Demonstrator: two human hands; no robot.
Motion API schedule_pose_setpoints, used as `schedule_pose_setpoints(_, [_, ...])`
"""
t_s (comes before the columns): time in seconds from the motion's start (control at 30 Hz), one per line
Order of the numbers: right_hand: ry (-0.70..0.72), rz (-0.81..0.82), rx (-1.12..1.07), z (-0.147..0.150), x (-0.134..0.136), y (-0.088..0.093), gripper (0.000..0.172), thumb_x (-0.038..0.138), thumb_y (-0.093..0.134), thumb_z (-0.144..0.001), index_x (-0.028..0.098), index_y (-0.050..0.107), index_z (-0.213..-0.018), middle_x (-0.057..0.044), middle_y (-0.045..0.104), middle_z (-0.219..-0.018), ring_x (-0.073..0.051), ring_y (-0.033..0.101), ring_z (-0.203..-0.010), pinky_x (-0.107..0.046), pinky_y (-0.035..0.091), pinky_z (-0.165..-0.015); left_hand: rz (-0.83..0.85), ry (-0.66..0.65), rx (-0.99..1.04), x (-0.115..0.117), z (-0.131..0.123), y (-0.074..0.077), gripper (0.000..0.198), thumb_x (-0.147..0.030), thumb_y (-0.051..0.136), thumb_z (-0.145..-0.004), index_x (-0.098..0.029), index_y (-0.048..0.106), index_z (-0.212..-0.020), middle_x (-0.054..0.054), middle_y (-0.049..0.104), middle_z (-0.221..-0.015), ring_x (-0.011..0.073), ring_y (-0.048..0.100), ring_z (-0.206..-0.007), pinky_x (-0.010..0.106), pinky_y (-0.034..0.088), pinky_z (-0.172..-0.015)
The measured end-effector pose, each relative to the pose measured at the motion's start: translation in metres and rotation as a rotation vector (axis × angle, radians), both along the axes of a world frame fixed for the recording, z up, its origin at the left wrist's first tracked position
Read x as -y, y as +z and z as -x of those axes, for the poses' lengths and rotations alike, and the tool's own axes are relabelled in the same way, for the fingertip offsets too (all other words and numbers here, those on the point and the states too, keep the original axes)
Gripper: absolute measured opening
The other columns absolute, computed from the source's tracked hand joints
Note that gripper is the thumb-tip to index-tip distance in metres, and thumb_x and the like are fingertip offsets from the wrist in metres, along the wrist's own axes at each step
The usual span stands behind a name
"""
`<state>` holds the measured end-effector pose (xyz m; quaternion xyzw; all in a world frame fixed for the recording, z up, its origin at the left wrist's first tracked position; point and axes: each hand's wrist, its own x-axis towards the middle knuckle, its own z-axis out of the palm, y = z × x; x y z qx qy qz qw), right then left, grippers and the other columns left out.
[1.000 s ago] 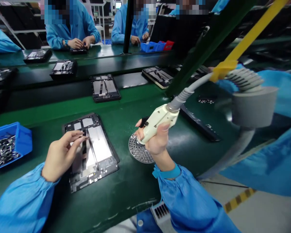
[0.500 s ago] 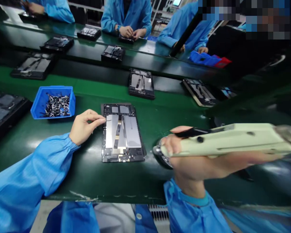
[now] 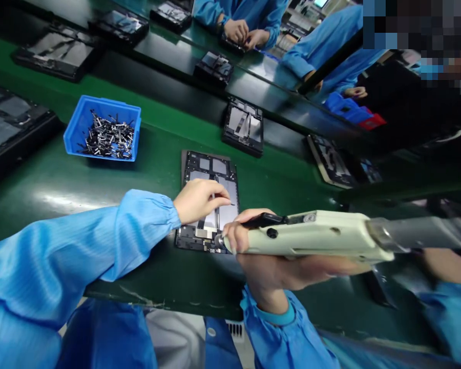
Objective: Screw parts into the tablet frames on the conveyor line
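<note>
An opened tablet (image 3: 227, 187) lies on the green bench before me, its grey battery panels and black boards exposed. My left hand (image 3: 200, 200) hovers over the tablet's middle, thumb and forefinger pinched on a thin dark piece (image 3: 232, 204), too small to identify. My right hand (image 3: 284, 274) is wrapped round a pale green electric screwdriver (image 3: 326, 236). Its tip is over the tablet's lower right edge; whether it touches is hidden by my fingers. To the left stands a blue bin (image 3: 70, 134) holding many small black-and-silver parts (image 3: 109, 136).
Other opened tablets sit in black trays along the line, such as one (image 3: 243, 125) behind mine and a large one (image 3: 7, 123) at left. Co-workers in blue sleeves (image 3: 261, 13) work opposite. Another person's hand (image 3: 447, 266) shows at right. Blue and red bins (image 3: 343, 106) stand beyond.
My left hand has moved right, from the tablet's left edge to over its middle. The screwdriver in my right hand has come left onto the tablet's lower right. The view has shifted and tilted.
</note>
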<state>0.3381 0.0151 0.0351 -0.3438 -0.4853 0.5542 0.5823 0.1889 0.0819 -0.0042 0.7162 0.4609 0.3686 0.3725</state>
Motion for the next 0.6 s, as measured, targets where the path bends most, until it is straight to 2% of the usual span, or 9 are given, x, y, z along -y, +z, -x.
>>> schedule_pose_setpoints(0.1, [0.037,0.024,0.032,0.001,0.002,0.001,0.08,0.1,0.064,-0.06,0.023,0.072,-0.077,0.0,0.053,-0.052,-0.019,0.049,-0.048,-0.035,0.046,-0.049,0.032,-0.016,-0.047,-0.002,-0.01,-0.007,0.01,-0.023,0.073,-0.092,-0.02,0.081,-0.088,0.002,0.079,-0.089,0.0159,0.068,-0.078,0.028,0.051,-0.077])
schedule_pose_setpoints(0.2, [0.093,-0.008,0.07,0.003,0.003,0.0,0.077,0.096,0.065,-0.065,0.022,0.075,-0.085,0.002,0.052,-0.051,-0.018,0.048,-0.045,-0.036,0.049,-0.051,0.061,0.001,-0.058,0.0,-0.01,-0.007,0.013,-0.026,0.07,-0.093,-0.022,0.082,-0.089,0.001,0.079,-0.091,0.0176,0.069,-0.08,0.03,0.053,-0.08])
schedule_pose_setpoints(0.33, [0.03,-0.049,0.011,0.0,0.005,0.004,0.078,0.096,0.062,-0.07,0.02,0.076,-0.081,0.002,0.051,-0.049,-0.017,0.046,-0.042,-0.04,0.053,-0.055,0.096,-0.041,-0.101,0.001,-0.009,-0.001,0.017,-0.029,0.067,-0.093,-0.025,0.082,-0.086,0.0,0.078,-0.09,0.0215,0.071,-0.083,0.034,0.054,-0.082])
schedule_pose_setpoints(0.4, [0.026,-0.069,0.018,-0.013,0.006,0.01,0.076,0.095,0.061,-0.072,0.021,0.077,-0.084,0.002,0.052,-0.047,-0.018,0.048,-0.042,-0.041,0.054,-0.054,0.095,-0.063,-0.128,0.0,-0.009,0.001,0.017,-0.03,0.067,-0.091,-0.025,0.082,-0.085,0.001,0.078,-0.088,0.0236,0.071,-0.084,0.036,0.055,-0.084])
schedule_pose_setpoints(0.47, [-0.009,-0.086,0.034,-0.035,0.005,0.016,0.064,0.085,0.065,-0.08,0.024,0.078,-0.093,0.003,0.049,-0.046,-0.019,0.048,-0.04,-0.04,0.053,-0.053,0.08,-0.095,-0.13,0.0,-0.009,0.001,0.016,-0.031,0.068,-0.09,-0.025,0.082,-0.084,0.002,0.079,-0.088,0.0256,0.072,-0.086,0.037,0.055,-0.085])
schedule_pose_setpoints(0.53, [-0.137,-0.082,0.02,-0.062,0.001,0.021,0.048,0.071,0.07,-0.085,0.027,0.077,-0.104,0.006,0.045,-0.045,-0.018,0.045,-0.04,-0.04,0.053,-0.053,0.07,-0.117,-0.101,0.0,-0.008,0.0,0.018,-0.033,0.068,-0.089,-0.025,0.082,-0.082,0.003,0.079,-0.088,0.0261,0.072,-0.087,0.037,0.055,-0.084])
schedule_pose_setpoints(0.6, [-0.278,-0.067,-0.007,-0.088,-0.007,0.023,0.051,0.076,0.069,-0.082,0.029,0.076,-0.102,0.007,0.04,-0.045,-0.017,0.04,-0.039,-0.038,0.052,-0.051,0.077,-0.111,-0.051,0.0,-0.005,0.0,0.02,-0.036,0.067,-0.087,-0.024,0.082,-0.082,0.004,0.079,-0.086,0.0252,0.073,-0.084,0.035,0.055,-0.081])
